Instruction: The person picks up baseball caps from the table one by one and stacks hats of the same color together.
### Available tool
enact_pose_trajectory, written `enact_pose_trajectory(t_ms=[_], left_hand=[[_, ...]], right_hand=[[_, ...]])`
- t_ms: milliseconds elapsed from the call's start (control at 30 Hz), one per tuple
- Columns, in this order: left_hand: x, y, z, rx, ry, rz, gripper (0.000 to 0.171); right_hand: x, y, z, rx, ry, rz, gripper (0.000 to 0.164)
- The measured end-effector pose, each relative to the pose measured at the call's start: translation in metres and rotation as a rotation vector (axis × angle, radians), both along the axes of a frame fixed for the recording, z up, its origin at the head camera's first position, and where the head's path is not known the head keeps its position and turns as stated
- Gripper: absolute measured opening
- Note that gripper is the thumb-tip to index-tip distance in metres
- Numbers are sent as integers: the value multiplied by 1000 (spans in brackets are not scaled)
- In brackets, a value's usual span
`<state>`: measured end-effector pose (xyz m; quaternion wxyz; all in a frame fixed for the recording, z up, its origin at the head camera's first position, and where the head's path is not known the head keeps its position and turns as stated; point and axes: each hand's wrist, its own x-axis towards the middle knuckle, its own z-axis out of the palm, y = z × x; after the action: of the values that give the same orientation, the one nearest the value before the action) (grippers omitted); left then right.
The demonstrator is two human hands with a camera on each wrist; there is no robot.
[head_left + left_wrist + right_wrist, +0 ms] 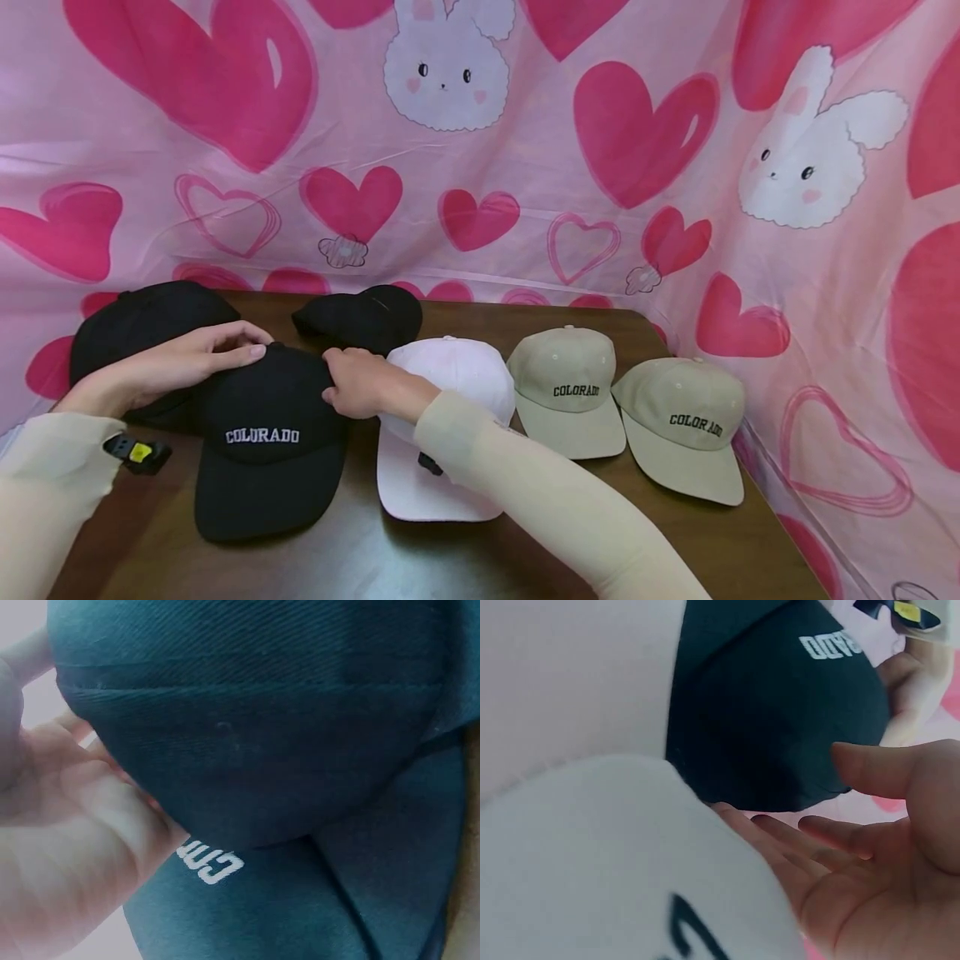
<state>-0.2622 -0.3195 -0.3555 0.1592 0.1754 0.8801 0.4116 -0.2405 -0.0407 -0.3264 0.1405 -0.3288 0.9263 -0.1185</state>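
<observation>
A black cap (266, 417) with white COLORADO lettering lies at front left, brim toward me. My left hand (191, 358) reaches over its upper left side, thumb at the top of the crown and fingers extended behind. My right hand (363, 382) is at the cap's right side, beside the white cap (450, 371). In the right wrist view, its thumb and loosely spread fingers (840, 832) are right at the black crown's edge. The left wrist view shows dark fabric (247, 750) covering part of my left fingers. Another black cap (150, 325) stands behind my left hand.
A third black cap (367, 317) lies at the back of the brown wooden table (247, 575). Two beige COLORADO caps (566, 375) (686, 417) are at right. My right forearm crosses the white cap. A pink heart-patterned cloth (525, 250) hangs behind and at right.
</observation>
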Motion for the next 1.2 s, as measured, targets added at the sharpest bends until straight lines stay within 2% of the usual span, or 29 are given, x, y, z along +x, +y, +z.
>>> enact_pose_trajectory(t_ms=[100, 200, 367, 500, 600, 667, 800, 1033, 1100, 1200], left_hand=[[2, -2, 4, -25, 64, 18, 36], [4, -6, 9, -57, 129, 87, 38], [6, -21, 17, -106, 253, 278, 46], [6, -42, 17, -62, 364, 410, 46], [6, -56, 12, -27, 409, 491, 47], [7, -63, 8, -41, 408, 550, 52], [9, -73, -1, -82, 359, 624, 65], [16, -89, -12, -174, 279, 674, 79], [19, -92, -14, -166, 241, 685, 82], [21, -97, -17, -123, 152, 666, 88]], right_hand=[[4, 4, 7, -26, 12, 20, 57], [8, 11, 14, -63, 16, 40, 58], [12, 29, 26, -165, 12, 86, 58], [15, 44, 35, -268, 7, 103, 56], [17, 52, 39, -335, 2, 106, 54], [18, 57, 39, -369, -4, 109, 54], [19, 64, 36, -412, -22, 115, 53], [20, 72, 32, -447, 29, 122, 54], [20, 73, 32, -454, 33, 120, 54], [20, 75, 31, -465, 34, 115, 54]])
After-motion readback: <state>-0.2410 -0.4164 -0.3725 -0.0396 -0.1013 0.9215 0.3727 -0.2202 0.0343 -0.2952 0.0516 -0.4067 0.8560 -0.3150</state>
